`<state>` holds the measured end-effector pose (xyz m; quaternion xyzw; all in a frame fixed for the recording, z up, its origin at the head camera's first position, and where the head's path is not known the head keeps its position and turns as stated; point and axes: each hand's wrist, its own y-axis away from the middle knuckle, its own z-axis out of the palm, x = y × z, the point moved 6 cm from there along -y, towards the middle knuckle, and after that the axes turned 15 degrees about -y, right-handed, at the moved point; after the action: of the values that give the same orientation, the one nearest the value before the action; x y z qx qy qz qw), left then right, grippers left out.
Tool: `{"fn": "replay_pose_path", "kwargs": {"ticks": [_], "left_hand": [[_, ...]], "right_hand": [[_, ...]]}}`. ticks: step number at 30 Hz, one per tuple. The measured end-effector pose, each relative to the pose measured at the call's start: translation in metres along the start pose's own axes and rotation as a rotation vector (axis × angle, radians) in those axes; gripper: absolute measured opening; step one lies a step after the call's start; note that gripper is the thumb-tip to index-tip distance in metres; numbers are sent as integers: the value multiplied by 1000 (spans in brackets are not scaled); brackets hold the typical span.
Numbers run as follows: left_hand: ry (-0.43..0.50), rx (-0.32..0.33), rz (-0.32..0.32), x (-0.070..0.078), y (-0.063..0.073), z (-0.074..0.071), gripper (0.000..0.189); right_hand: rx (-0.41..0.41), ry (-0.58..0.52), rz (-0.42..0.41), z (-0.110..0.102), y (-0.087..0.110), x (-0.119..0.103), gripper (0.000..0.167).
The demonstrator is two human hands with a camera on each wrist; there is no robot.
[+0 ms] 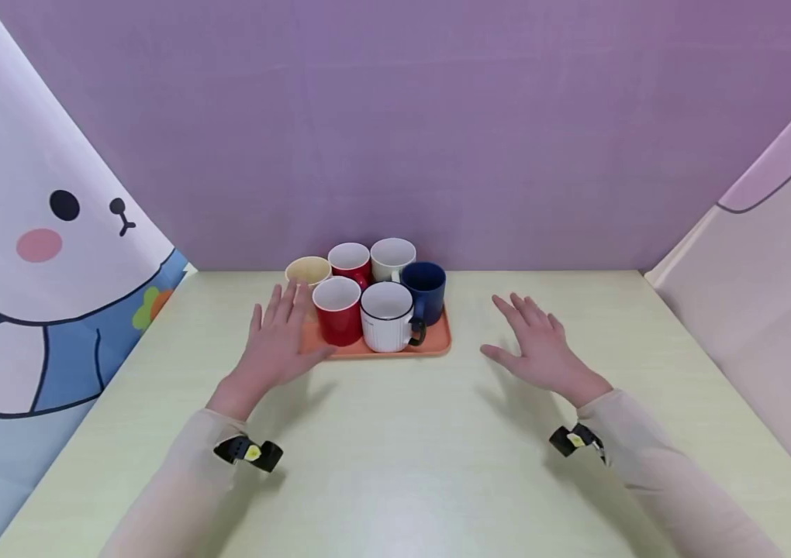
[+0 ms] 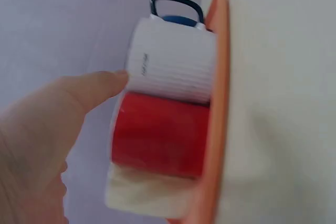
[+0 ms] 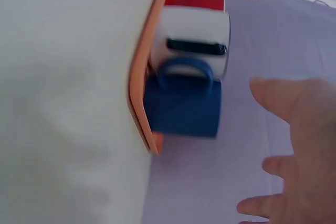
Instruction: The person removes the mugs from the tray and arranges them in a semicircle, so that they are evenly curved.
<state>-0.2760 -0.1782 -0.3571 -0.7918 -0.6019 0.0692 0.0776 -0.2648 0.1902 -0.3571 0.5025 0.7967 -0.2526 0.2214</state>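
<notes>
An orange tray (image 1: 430, 346) near the back of the table bears several mugs. In its front row stand a red mug (image 1: 340, 319), a white ribbed mug (image 1: 385, 329) with a black rim and handle, and a dark blue mug (image 1: 429, 294). Behind them are a cream cup (image 1: 308, 269), a second red mug (image 1: 350, 260) and a white mug (image 1: 392, 254). My left hand (image 1: 277, 341), fingers spread, hovers at the tray's left end and overlaps the cream cup in the head view. To the tray's right, my right hand (image 1: 538, 349) is held with fingers extended, holding nothing.
The pale table (image 1: 395, 449) stretches in front of the tray. A purple cloth backdrop (image 1: 395, 139) rises right behind the mugs. A printed cartoon panel (image 1: 39, 232) stands along the left side, and a pale panel (image 1: 772, 256) along the right.
</notes>
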Motion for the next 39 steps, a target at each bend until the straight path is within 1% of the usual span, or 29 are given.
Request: {"fn": "replay_pose_path", "kwargs": {"ticks": [3,5,9,12,14,17,20,23,26,30,34,37,39], "left_hand": [[65,25,-33,-10,6,10,105],[115,19,-59,-16,10,18,105],[253,-35,-113,-29,14,38,106],[377,-82,-152,-38,16,53,108],[449,-101,-173,-42,17,61,110],[509,-118,-195,-47,17,72,111],[555,-104,-212,-50,16,78,110],[614,-75,-233,-54,15,82,108],[677,-53,-256,-58,12,86,106],[733,-52,-286,-63,10,91,103],[761,-54,-301,-65,11,95,101],[779,-47,-300,-64,12,97,99],[787,-39,-299,-63,13,97,98]], "right_hand": [[28,-93,-23,10,-1,-2,78],[33,-174,-25,18,-3,-3,76],[32,-335,-10,35,-8,-2,71],[35,-462,-1,49,-15,-2,64],[35,-556,15,57,-19,-2,59],[35,-679,40,69,-27,-2,51],[26,-779,57,80,-34,-3,45],[24,-841,54,89,-42,-6,41],[44,-867,47,95,-48,-13,39],[88,-898,50,101,-58,-20,31],[125,-970,116,107,-66,-20,22],[136,-1034,161,109,-70,-19,22],[130,-1076,166,109,-71,-18,22]]}}
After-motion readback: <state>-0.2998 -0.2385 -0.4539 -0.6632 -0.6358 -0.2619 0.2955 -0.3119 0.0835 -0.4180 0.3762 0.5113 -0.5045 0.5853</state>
